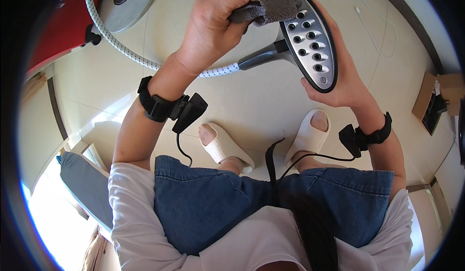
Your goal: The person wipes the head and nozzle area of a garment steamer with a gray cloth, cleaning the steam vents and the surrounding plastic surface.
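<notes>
My right hand (pixel 345 78) holds a garment steamer head (pixel 308 49) from behind, its fingers mostly hidden. The oval metal steam plate faces me, with a black rim and several dark nozzles. In my left hand (pixel 218 28) is a folded grey cloth (pixel 278 3), lying against the upper end of the plate. A dark handle joins the head to a white hose (pixel 127 51) with dark dots, which curves up to the left. Black straps with small devices circle both wrists.
At the upper left are a red object (pixel 54 31) and a round grey base (pixel 130 6). A white cable (pixel 377 49) lies on the tiled floor at the right, near an open cardboard box (pixel 423 98). A grey padded board (pixel 85 184) stands at my left.
</notes>
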`<state>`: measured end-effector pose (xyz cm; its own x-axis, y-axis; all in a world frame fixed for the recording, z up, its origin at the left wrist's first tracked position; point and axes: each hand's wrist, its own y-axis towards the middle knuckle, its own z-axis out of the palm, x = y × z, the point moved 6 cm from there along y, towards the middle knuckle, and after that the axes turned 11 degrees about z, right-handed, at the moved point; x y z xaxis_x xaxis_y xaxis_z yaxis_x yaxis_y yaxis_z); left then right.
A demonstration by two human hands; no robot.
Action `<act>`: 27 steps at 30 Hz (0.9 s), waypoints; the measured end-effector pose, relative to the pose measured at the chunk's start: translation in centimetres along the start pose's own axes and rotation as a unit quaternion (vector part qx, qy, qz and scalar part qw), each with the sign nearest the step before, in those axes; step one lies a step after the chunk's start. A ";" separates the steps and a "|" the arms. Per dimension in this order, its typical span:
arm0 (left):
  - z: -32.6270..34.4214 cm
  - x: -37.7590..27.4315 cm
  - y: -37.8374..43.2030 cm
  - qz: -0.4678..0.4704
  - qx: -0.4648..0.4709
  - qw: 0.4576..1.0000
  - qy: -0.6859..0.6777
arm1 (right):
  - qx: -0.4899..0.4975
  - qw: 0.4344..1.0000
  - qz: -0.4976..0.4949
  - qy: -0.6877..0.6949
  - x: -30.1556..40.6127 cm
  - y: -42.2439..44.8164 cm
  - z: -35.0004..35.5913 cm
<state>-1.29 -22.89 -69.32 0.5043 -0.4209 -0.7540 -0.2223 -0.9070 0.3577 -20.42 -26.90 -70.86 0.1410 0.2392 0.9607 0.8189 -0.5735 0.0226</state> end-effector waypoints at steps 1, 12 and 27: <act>-0.1 0.2 -0.6 0.011 -0.041 0.999 0.020 | 0.003 1.000 0.011 0.019 0.0 0.1 0.1; 1.0 -2.8 -1.8 0.089 -0.080 0.989 0.086 | -0.017 1.000 0.007 -0.003 0.6 -0.3 -0.4; 0.5 -1.2 -1.4 -0.164 -0.234 0.940 -0.184 | -0.024 0.999 0.025 0.015 -0.7 -0.3 -0.6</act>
<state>-2.05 -21.13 -69.16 0.1392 -0.1731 -0.9750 0.3304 -0.9201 0.2105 -21.13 -27.40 -71.40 0.1640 0.1849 0.9690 0.7830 -0.6219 -0.0138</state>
